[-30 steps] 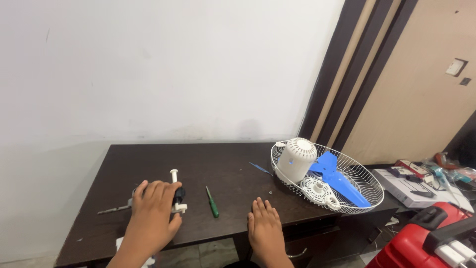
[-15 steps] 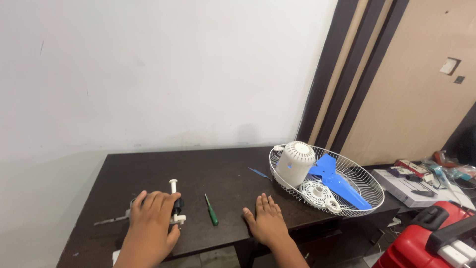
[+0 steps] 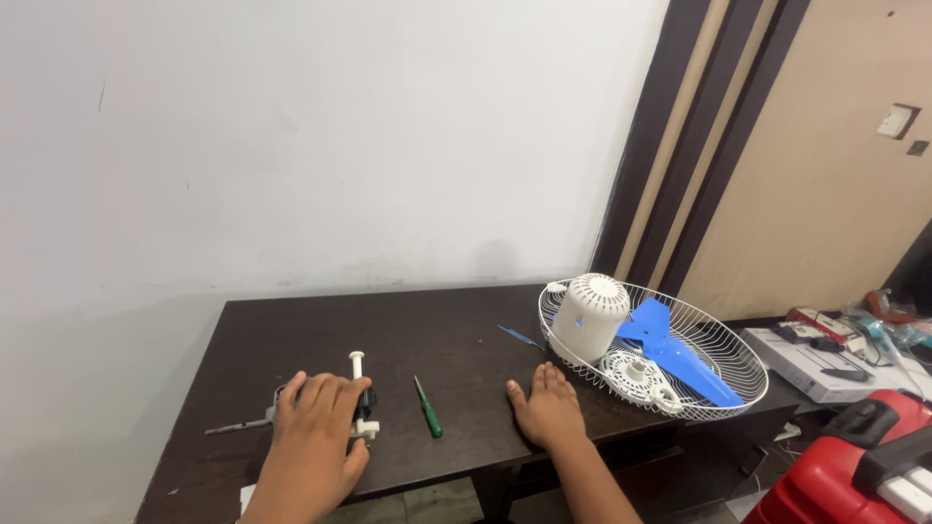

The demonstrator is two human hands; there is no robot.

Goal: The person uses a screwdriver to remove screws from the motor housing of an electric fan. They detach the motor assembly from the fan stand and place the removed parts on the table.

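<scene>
My left hand (image 3: pixel 316 427) lies palm down over a small black and white fan motor part (image 3: pixel 360 400) with a white shaft sticking up and a metal rod out to its left. A green screwdriver (image 3: pixel 427 408) lies just right of it on the dark wooden table (image 3: pixel 408 330). Flat on the table, fingers apart, my right hand (image 3: pixel 547 407) rests close to the rim of a white wire fan guard (image 3: pixel 720 342). Inside the guard sit a white motor housing (image 3: pixel 588 313), a blue fan blade (image 3: pixel 672 350) and a white round cap (image 3: pixel 633 374).
A small blue piece (image 3: pixel 515 335) lies on the table left of the guard. To the right stand a white box (image 3: pixel 825 366) with cables and small items, and a red case (image 3: pixel 854 469) lower down. A white wall rises behind the table.
My right hand has slid forward and to the right, closer to the fan guard. My left hand stays on the motor part. The view has shifted slightly.
</scene>
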